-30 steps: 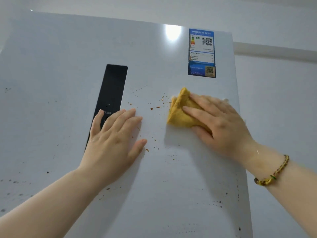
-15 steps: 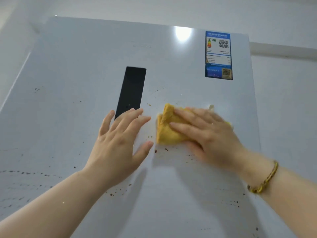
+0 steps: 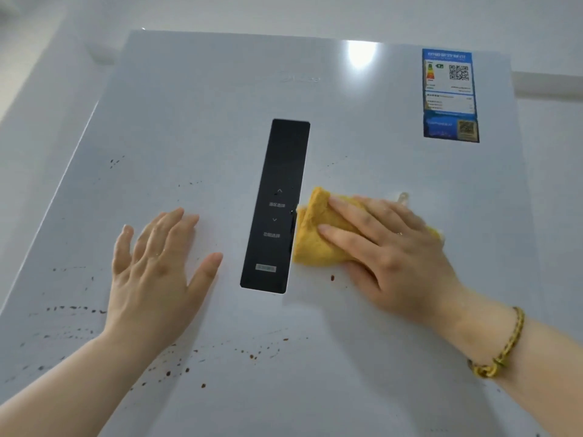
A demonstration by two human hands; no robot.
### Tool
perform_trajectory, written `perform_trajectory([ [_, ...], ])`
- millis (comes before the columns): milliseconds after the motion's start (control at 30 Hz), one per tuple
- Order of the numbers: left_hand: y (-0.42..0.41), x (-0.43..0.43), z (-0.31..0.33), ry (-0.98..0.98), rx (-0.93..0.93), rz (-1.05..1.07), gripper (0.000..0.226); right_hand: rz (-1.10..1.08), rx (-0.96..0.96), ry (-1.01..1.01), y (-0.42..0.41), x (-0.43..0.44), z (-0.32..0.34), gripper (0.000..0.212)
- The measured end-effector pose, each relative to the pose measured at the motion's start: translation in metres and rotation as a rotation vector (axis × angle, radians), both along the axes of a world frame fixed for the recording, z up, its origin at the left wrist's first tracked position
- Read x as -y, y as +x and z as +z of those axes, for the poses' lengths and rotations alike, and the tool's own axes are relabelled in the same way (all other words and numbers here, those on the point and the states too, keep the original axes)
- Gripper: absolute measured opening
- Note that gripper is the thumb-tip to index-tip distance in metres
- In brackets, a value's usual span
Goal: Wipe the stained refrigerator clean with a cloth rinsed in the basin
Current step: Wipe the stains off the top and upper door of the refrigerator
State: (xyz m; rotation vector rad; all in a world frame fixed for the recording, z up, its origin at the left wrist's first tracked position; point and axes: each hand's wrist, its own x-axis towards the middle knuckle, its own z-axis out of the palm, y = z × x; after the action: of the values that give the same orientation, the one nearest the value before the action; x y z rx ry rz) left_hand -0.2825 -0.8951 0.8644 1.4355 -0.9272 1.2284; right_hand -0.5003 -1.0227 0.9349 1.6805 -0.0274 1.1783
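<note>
Nearest the camera, two bare forearms reach up to the pale fridge [image 3: 202,127] door, the right wrist wearing a yellow-and-green braided bracelet [image 3: 501,351]. Around the left wrist and across the lower door, brown specks [image 3: 252,356] lie scattered in streaks, with more at the lower left edge and one lone spot just below the cloth. The left hand [image 3: 157,272] lies flat and open on the door, fingers spread, thumb pointing toward the black panel [image 3: 277,171], holding nothing. The right hand [image 3: 385,250] presses a folded yellow cloth [image 3: 315,238] against the door with its fingers extended over it, palm down; part of the cloth shows past the knuckles on the far right. The cloth's left edge sits right at the right side of the panel, roughly level with its lower half. The panel itself stands upright between the two hands, carrying small arrows and faint text. Further up, fine specks dot the door left of the panel. At the upper right corner is a blue energy label [image 3: 449,96] with QR codes, and a bright light reflection beside it.
</note>
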Motion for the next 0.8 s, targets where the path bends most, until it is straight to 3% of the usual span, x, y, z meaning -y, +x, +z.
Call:
perform_trajectory([
  [33, 0.003, 0.000, -0.001, 0.019, -0.001, 0.012, 0.082, -0.014, -0.088, -0.018, -0.004, 0.000, 0.005, 0.036],
  [100, 0.006, -0.001, -0.001, 0.043, -0.004, 0.021, 0.085, -0.071, -0.063, -0.045, -0.011, 0.005, 0.028, 0.039],
  [167, 0.008, -0.001, 0.000, 0.049, 0.002, 0.021, 0.083, -0.084, 0.148, 0.074, -0.013, 0.000, 0.052, 0.046],
  [233, 0.010, -0.002, -0.001, 0.053, 0.009, 0.012, 0.080, -0.054, 0.448, 0.330, -0.004, -0.013, 0.065, 0.047],
  [300, 0.011, -0.003, -0.002, 0.064, 0.028, 0.007, 0.078, -0.041, 0.600, 0.494, 0.014, -0.022, 0.062, 0.046],
  [333, 0.012, -0.004, -0.003, 0.070, 0.040, 0.003, 0.077, -0.038, 0.588, 0.475, 0.025, -0.025, 0.055, 0.045],
  [400, 0.016, -0.006, -0.004, 0.090, 0.053, -0.007, 0.075, -0.019, 0.469, 0.250, 0.044, -0.027, 0.032, 0.043],
  [533, 0.024, -0.011, -0.004, 0.186, 0.100, -0.026, 0.065, 0.020, 0.012, -0.044, 0.053, -0.020, -0.021, 0.033],
  [600, 0.027, -0.013, -0.003, 0.216, 0.119, -0.040, 0.063, 0.005, -0.084, -0.098, 0.043, -0.018, -0.013, 0.031],
  [700, 0.031, -0.017, -0.002, 0.236, 0.136, -0.070, 0.065, -0.043, 0.120, -0.045, 0.038, -0.014, 0.027, 0.039],
  [800, 0.033, -0.019, -0.003, 0.244, 0.161, -0.072, 0.065, -0.054, 0.428, 0.299, 0.044, -0.029, 0.049, 0.047],
])
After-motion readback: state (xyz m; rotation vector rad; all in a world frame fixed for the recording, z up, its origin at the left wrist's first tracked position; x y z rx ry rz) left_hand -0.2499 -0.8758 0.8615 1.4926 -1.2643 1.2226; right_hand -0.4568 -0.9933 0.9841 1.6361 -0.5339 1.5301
